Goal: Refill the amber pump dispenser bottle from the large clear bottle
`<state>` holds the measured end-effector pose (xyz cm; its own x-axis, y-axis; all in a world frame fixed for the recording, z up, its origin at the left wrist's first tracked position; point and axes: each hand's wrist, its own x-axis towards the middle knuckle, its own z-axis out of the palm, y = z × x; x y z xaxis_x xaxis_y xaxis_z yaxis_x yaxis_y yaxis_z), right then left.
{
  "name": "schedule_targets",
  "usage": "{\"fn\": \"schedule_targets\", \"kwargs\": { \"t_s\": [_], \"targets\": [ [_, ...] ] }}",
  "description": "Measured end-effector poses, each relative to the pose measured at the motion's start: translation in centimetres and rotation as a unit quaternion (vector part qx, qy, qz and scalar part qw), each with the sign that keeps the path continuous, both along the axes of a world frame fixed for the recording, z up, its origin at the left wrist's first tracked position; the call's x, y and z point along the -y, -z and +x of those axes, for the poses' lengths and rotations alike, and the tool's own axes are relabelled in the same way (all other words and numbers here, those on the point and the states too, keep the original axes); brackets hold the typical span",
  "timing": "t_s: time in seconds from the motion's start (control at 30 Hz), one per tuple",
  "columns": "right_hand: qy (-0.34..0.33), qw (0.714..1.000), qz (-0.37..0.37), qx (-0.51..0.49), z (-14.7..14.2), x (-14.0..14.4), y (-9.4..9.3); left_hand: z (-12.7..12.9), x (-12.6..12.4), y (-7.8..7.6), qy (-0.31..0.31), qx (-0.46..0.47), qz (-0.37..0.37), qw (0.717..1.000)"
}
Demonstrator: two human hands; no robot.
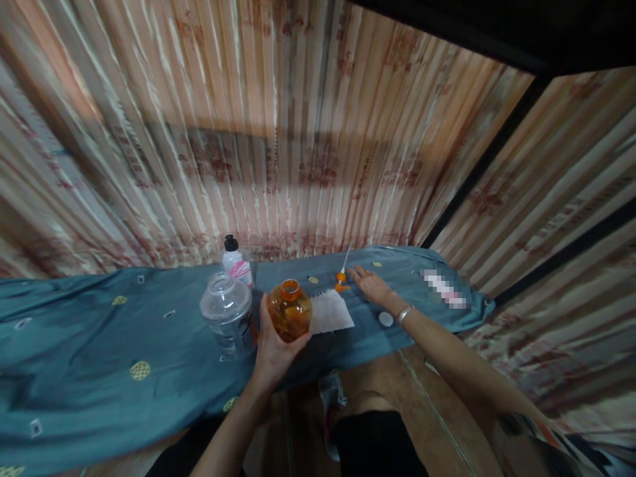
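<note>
Left hand (pixel 272 351) clamped round an orange jar (pixel 290 310) on the blue-clothed worktop (pixel 99 331) beside a clear bottle (pixel 227 315), right hand (pixel 370 286) flat, fingers spread, near a white paper (pixel 330 311).

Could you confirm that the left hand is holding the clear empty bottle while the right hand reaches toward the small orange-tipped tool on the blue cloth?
Not quite: the head view shows the left hand holding the orange jar; the clear bottle stands untouched beside it. The right hand does reach toward the orange-tipped tool on the blue cloth.
</note>
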<state>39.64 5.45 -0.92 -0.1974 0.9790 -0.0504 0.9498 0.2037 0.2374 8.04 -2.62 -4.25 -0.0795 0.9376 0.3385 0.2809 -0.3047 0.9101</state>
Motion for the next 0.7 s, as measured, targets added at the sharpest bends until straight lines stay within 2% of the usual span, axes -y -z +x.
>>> {"fn": "schedule_targets", "kwargs": {
  "t_s": [0.13,0.27,0.43,0.57,0.7],
  "targets": [
    [0.022,0.998,0.016,-0.048,-1.0,1.5,-0.3,-0.1,-0.2,0.6,0.0,0.004,-0.006,1.0],
    [0.056,0.992,0.022,-0.11,-2.7,2.1,0.2,-0.1,-0.1,1.0,-0.002,0.01,-0.011,1.0],
    [0.031,0.975,0.028,-0.22,-5.6,1.6,1.1,0.0,0.0,1.3,-0.009,0.014,-0.013,1.0],
    [-0.012,0.939,0.033,-0.342,-8.3,1.6,1.5,0.0,0.0,1.5,0.004,0.02,-0.016,1.0],
    [-0.06,0.882,0.021,-0.467,-10.9,3.9,1.9,0.0,0.2,1.8,0.015,0.028,-0.02,0.999]
  ]
}}
